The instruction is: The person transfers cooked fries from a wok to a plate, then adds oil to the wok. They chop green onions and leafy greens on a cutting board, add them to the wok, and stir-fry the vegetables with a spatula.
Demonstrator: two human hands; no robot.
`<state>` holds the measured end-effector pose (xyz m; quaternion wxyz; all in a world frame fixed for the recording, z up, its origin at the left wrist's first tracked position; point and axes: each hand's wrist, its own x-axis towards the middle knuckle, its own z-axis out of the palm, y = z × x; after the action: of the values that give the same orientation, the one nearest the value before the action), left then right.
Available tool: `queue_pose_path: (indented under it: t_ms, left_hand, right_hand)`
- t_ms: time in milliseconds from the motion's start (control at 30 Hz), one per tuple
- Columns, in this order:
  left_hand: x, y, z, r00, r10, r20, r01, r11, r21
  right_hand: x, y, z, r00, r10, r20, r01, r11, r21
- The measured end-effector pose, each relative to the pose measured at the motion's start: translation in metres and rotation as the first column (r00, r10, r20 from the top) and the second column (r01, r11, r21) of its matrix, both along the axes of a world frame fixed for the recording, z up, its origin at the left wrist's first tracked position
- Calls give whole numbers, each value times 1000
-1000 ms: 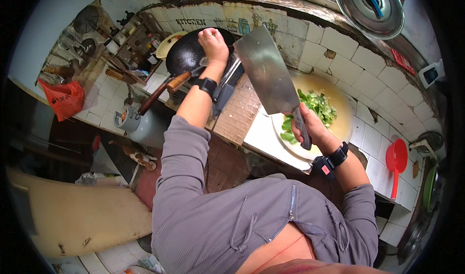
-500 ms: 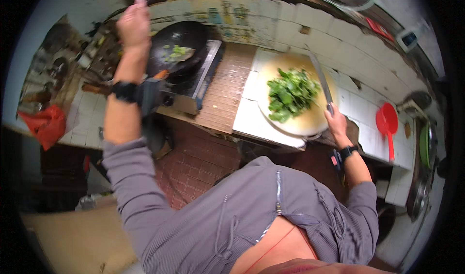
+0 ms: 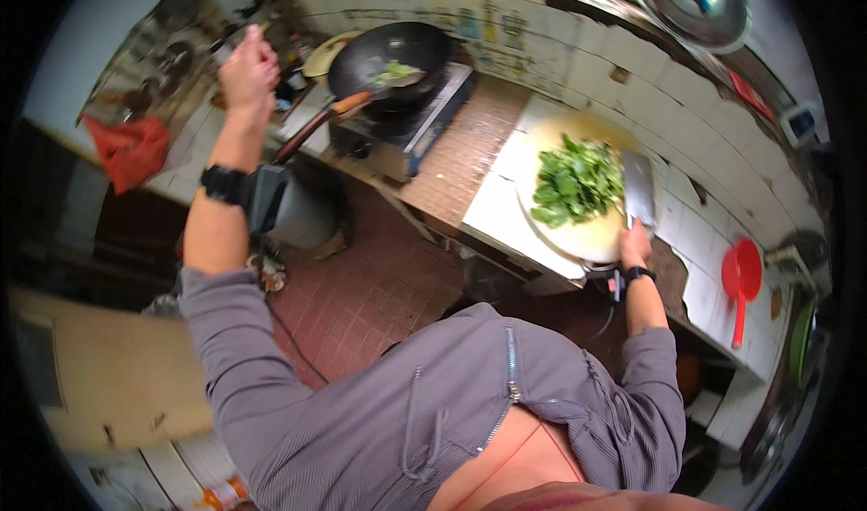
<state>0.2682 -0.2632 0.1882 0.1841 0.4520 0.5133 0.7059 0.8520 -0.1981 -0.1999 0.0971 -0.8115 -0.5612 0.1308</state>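
My right hand (image 3: 636, 242) is closed round the handle of a cleaver (image 3: 638, 184). The broad face of the blade shows beside a heap of green leaves (image 3: 574, 182) on a round cutting board (image 3: 569, 238). My left hand (image 3: 249, 74) is raised to the left of a black wok (image 3: 348, 64). Its fingers are curled together, and what they hold, if anything, cannot be made out. Some chopped pale greens (image 3: 394, 74) lie in the wok. A wooden handle (image 3: 350, 104) sticks out from the wok toward my left forearm.
The wok stands on a gas stove (image 3: 411, 141) at the back left. A red ladle-shaped scoop (image 3: 741, 269) lies on the white tiled counter to the right. A red plastic bag (image 3: 131, 150) hangs at the far left. Below stands a grey bucket (image 3: 312, 218).
The view has shifted left. The cleaver has turned from edge-on to showing its broad face, still in my right hand. My left hand stays raised and closed.
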Motion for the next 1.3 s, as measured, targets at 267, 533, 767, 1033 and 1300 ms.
queue_pose_path:
  t_ms: [267, 533, 767, 1033, 1300]
  left_hand:
    - [-43, 22, -11, 911, -143, 388, 152, 988, 6]
    - [-35, 90, -30, 864, -405, 300, 409, 911, 51]
    - [-123, 112, -27, 828, -538, 157, 537, 842, 56]
    - [-252, 92, -109, 870, -493, 11, 457, 798, -393]
    - [-324, 12, -154, 877, -392, 279, 481, 728, -488]
  right_hand:
    - [-114, -15, 132, 945, 283, 162, -326, 845, 424]
    - [-436, -36, 312, 612, 648, 453, -589, -8, 808]
    - [-544, 8, 287, 758, 507, 410, -649, 527, 548]
    - [-606, 12, 234, 104, 604, 790, -623, 659, -422]
    - [-522, 77, 291, 872, 420, -252, -393, 907, 152]
